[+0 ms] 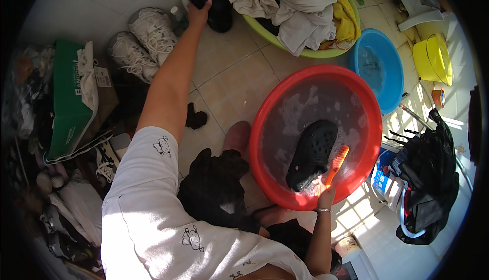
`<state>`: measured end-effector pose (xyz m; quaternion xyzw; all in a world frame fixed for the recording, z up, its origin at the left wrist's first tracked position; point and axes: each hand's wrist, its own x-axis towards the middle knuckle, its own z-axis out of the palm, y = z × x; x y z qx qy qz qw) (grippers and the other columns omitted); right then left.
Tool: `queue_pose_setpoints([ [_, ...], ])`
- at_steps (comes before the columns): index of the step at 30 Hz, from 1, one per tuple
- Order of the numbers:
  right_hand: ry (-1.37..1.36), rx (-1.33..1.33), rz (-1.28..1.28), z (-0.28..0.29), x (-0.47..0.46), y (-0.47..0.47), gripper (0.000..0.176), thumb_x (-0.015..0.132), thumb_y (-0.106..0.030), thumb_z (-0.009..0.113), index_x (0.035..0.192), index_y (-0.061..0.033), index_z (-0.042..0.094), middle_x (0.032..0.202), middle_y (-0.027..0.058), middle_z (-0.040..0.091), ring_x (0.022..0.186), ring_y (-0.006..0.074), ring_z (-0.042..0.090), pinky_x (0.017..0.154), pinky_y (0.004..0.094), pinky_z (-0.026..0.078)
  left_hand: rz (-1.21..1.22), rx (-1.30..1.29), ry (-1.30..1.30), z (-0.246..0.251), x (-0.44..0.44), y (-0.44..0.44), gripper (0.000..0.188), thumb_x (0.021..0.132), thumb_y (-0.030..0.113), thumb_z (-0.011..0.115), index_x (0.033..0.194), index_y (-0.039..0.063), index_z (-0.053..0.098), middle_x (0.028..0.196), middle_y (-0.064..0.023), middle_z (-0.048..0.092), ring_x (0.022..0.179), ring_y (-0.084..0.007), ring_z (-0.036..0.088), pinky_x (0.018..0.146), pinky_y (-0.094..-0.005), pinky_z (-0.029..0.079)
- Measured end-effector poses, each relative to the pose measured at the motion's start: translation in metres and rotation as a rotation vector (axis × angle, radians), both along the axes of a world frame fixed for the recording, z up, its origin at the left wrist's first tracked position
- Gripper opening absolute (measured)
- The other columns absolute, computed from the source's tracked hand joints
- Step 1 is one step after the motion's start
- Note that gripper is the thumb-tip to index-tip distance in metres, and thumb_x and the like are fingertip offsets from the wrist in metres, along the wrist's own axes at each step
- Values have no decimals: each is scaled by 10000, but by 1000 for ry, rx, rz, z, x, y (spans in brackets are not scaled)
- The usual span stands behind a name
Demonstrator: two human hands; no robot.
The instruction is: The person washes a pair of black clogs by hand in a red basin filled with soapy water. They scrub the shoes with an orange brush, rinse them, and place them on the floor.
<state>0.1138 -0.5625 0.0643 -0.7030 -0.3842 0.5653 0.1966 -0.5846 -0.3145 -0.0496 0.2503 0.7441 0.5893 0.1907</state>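
Stretched out to the far left, my left hand grips a black shoe, probably the other clog, near the wall. My right hand is at the near rim of a red basin and holds an orange brush by its handle, bristle end up. Beside the brush, a black perforated clog lies in the cloudy, sudsy water of the basin. The right fingers are close to the clog's near end; whether they touch it I cannot tell.
A green tub heaped with pale laundry and a blue basin stand beyond. White sneakers and a green shoebox are at left. A yellow bucket and black bag sit at right.
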Motion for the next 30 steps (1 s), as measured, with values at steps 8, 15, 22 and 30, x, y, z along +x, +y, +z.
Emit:
queue_pose_setpoints([
  [8,-58,166,-76,-16,12,10,151,1003,-182,562,1023,-38,603,825,28,674,511,47,479,447,207,371,-129,41,-35,37,79,-51,759,892,382,710,1435,-41,390,1331,-157,561,1237,-251,529,1053,-368,404],
  [15,-351,282,-10,-67,21,41,465,769,-273,858,1063,-21,601,1002,68,617,961,116,566,831,256,475,-1068,12,-137,149,289,-109,537,933,161,655,1402,10,440,1316,-116,559,1239,-196,527,1057,-336,414],
  [22,150,-13,-289,-87,-9,10,540,723,-495,845,935,-83,567,700,-18,529,543,81,438,502,252,365,-1683,-886,93,127,412,-123,1044,741,457,822,1502,6,266,1440,-199,449,1353,-306,432,1127,-421,335],
  [30,271,-253,-547,-85,-34,-18,751,755,-601,768,1247,-93,517,718,-11,479,477,74,364,422,223,276,-678,-636,-757,66,486,-262,1397,637,578,859,1534,-20,-31,1562,-196,242,1468,-307,201,1170,-399,222],
])
